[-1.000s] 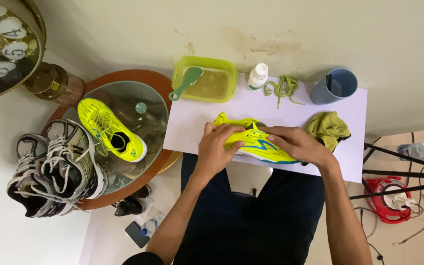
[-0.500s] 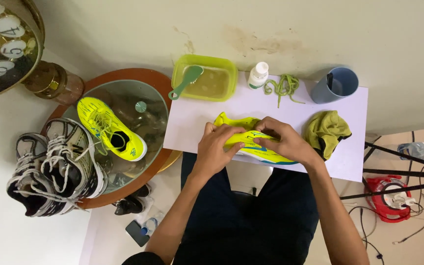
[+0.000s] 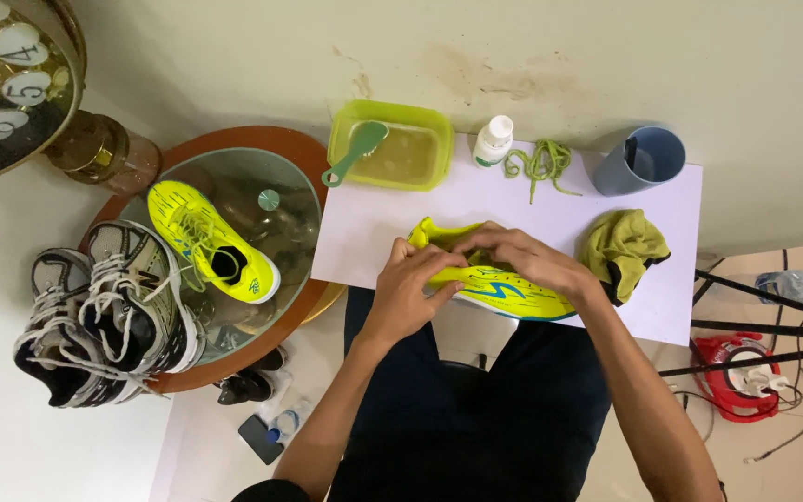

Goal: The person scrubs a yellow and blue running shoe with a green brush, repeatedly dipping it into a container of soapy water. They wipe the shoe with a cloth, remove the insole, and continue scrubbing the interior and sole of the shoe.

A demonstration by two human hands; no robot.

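Both hands, left hand (image 3: 411,288) and right hand (image 3: 522,260), clamp the yellow shoe (image 3: 504,290) lying on the white tabletop (image 3: 532,200); best to grip firmly and steady it near the green cloth (image 3: 620,246).

Neon yellow mesh-fabric running shoe (image 3: 504,288) with smooth glossy blue-trimmed sole, on matt white paper sheet (image 3: 392,218); at its 3 o'clock crumpled olive soft cloth rag (image 3: 620,246); at 11 translucent green plastic tub (image 3: 392,153); at 1 matt grey-blue plastic cup (image 3: 638,160); at 9 glossy round glass tabletop with wood rim (image 3: 276,153)
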